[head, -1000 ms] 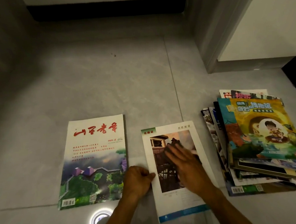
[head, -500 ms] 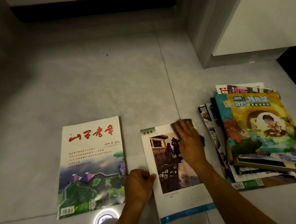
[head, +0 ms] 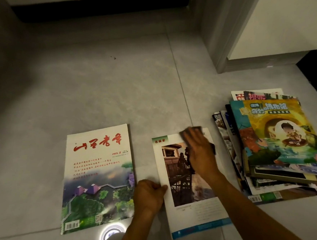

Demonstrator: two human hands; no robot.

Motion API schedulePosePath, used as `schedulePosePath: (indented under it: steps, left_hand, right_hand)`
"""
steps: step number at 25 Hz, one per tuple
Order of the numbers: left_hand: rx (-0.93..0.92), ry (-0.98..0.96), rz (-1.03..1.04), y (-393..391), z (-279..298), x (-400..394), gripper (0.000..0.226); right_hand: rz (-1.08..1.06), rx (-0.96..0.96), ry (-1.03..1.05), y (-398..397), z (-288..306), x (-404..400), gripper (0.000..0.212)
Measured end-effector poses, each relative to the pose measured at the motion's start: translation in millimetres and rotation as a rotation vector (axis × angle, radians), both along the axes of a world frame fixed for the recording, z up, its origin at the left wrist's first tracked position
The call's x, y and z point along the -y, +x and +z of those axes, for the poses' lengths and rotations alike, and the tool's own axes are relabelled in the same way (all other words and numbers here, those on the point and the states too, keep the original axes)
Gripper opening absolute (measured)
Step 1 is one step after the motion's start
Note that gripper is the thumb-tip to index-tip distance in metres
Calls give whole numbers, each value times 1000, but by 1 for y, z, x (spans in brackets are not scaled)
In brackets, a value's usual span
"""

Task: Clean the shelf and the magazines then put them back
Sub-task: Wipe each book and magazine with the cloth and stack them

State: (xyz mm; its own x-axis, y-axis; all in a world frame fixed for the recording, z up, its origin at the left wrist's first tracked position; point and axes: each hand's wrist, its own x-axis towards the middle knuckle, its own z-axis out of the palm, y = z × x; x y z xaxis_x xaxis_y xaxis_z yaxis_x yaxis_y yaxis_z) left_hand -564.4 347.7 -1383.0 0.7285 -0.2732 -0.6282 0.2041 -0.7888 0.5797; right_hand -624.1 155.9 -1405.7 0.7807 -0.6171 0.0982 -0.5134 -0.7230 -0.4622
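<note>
Right hand [head: 199, 154] has slid the dark cloth [head: 192, 131] up to the middle magazine's [head: 190, 183] top edge, fingers flat. Left hand [head: 149, 193] pinches its left edge. Grey tile floor [head: 105, 89]; stack [head: 275, 143] right, red-titled magazine [head: 98, 176] left.

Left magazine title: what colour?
Red brush-style characters on the white top of the left magazine, clearest in the head view.

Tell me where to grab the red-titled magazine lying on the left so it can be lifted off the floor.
Take the red-titled magazine by its right long edge, coming from the right with a thumb-over, fingers-under grip. It lies flat and alone on the floor, with bare tile along that edge. The left hand rests closest there, at its lower right corner.
</note>
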Motion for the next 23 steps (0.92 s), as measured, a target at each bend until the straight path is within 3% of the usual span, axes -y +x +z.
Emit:
schedulePosePath:
  steps: [2, 3, 7, 8, 10, 12, 14, 15, 17, 19, 20, 23]
  left_hand:
    - [-5, 12, 10, 1, -1, 1, 18]
    - [-5, 13, 7, 0, -1, 0, 17]
    - [26, -16, -26, -3, 1, 0, 12]
    - [11, -22, -2, -3, 3, 0, 13]
    - [-10, -24, 36, -1, 3, 0, 18]
    - [-20, -28, 42, -1, 2, 1, 19]
    - [-27, -34, 56, -1, 4, 1, 18]
    - [-31, -33, 56, 0, 5, 1, 17]
    - [-40, -35, 33, 1, 6, 1, 15]
    - [-56, -70, 23, 2, 8, 2, 17]
    - [-72, -88, 46, 2, 11, 3, 17]
    - [-93, -96, 91, 2, 13, 1, 17]
  right_hand:
    - [-263, -44, 24, 4, 1, -19, 71]
    - [-245, -44, 42, 12, 1, -39, 73]
    - [454, -19, 60, 4, 5, -84, 81]
    - [515, -24, 2, -8, 6, -66, 83]
    - [351, -71, -45, -31, -2, -23, 84]
    - [-32, -49, -10, -48, -6, 3, 77]
    - [-246, -94, -6, -42, -6, -31, 82]
    - [-204, -96, -23, -40, -8, -62, 89]
    - [76, -67, -45, -49, -14, -124, 97]
    - [310, -46, -159, -78, -16, -120, 90]
    - [329, -54, -201, -94, -20, -98, 80]
    - [-172, -71, -72, -129, -18, -69, 60]
